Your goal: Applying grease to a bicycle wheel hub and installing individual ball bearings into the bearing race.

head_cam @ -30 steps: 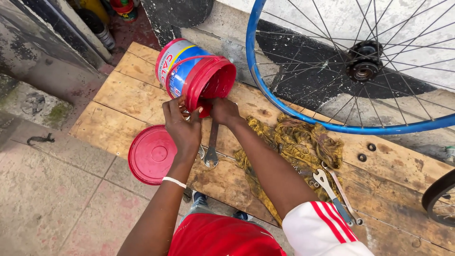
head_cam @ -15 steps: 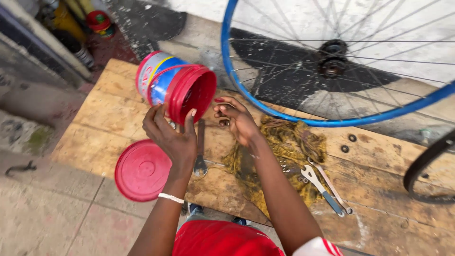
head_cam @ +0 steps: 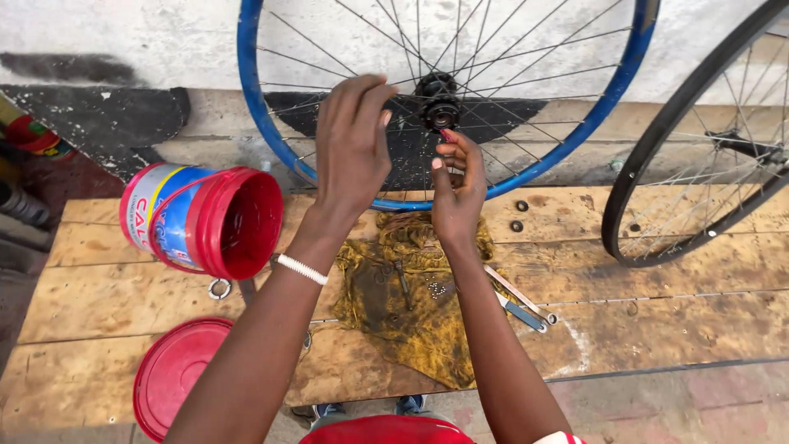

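Note:
A blue-rimmed bicycle wheel (head_cam: pixel 263 156) stands upright against the wall, its black hub (head_cam: pixel 438 103) in the middle. Both my hands are raised in front of it. My left hand (head_cam: pixel 349 144) shows its back, with the fingers bent close together left of the hub; its palm is hidden. My right hand (head_cam: pixel 456 185) is just below the hub with its fingertips curled up toward it. I cannot tell whether either hand pinches a small part.
A red plastic bucket (head_cam: pixel 205 218) lies on its side on the wooden platform (head_cam: pixel 657 321), its red lid (head_cam: pixel 177 374) flat near the front edge. An oily yellow rag (head_cam: pixel 411 312), wrenches (head_cam: pixel 518 300) and small nuts (head_cam: pixel 519 215) lie under my arms. A black-tyred wheel (head_cam: pixel 649 164) leans at the right.
Both hands left the mouth of the red bucket and rose to the blue wheel's hub. The view shifted up and right, bringing the second wheel into sight.

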